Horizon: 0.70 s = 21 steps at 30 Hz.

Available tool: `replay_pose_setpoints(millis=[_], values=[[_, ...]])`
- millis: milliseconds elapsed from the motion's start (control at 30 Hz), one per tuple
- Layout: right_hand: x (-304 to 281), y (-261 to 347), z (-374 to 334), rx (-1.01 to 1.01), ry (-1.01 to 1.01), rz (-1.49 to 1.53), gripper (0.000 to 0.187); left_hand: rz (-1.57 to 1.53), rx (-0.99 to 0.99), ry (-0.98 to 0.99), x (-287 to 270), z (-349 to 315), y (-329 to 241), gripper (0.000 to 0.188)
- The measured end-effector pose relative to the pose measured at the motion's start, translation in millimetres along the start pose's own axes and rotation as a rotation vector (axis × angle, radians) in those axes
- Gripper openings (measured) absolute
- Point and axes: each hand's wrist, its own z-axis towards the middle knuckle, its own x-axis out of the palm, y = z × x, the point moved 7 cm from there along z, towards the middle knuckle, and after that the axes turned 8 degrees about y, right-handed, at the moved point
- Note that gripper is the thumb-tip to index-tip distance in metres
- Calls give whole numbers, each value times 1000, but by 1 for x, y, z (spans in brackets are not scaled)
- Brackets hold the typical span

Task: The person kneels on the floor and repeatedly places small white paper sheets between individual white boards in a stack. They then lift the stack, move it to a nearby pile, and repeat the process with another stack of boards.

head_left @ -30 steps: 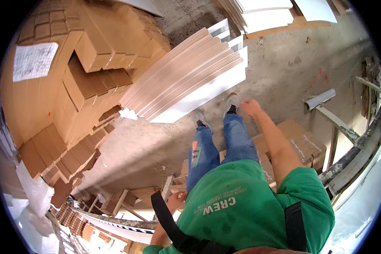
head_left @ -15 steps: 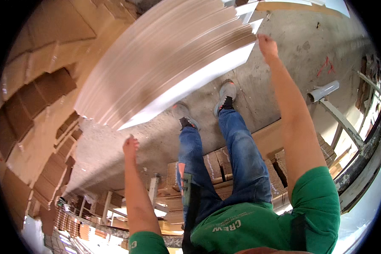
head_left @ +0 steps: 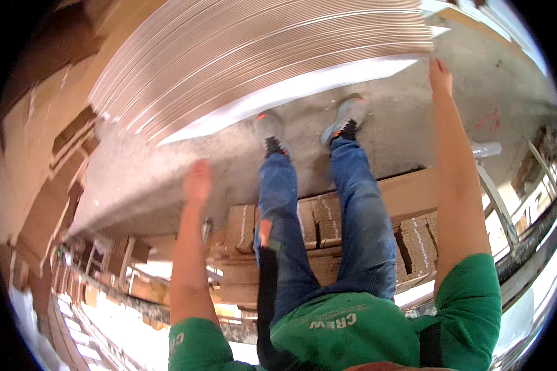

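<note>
A tall stack of cardboard sheets [head_left: 247, 68] fills the upper middle, its layered edges facing me. White sheet faces [head_left: 291, 94] show along its near lower edge. My right hand [head_left: 440, 77] is at the stack's right corner with its fingers curled in. Whether it pinches a sheet there is hidden. Smeared by motion, my left hand [head_left: 197, 180] hangs in the air below the stack's near left corner, apart from it. Its fingers cannot be made out.
My shoes [head_left: 346, 114] stand on the concrete floor [head_left: 136, 179] just before the stack. Bundled brown cardboard pieces [head_left: 322, 219] lie behind my legs. Large cardboard [head_left: 37, 136] rises at the left. A clear plastic-looking roll [head_left: 486, 149] and a metal frame [head_left: 498, 204] are at the right.
The stack appears wider and shifted up in view. My right hand appears further right, still beside the stack's corner. My left hand has risen and blurred.
</note>
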Motion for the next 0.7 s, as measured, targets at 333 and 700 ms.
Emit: replay_pose_setpoints(millis=[333, 700], values=[[62, -69, -351, -97, 906, -249, 43, 15, 578, 393, 64, -279, -135, 36], [-20, -38, -459, -418, 787, -292, 16, -107, 374, 740, 93, -359, -126, 23]])
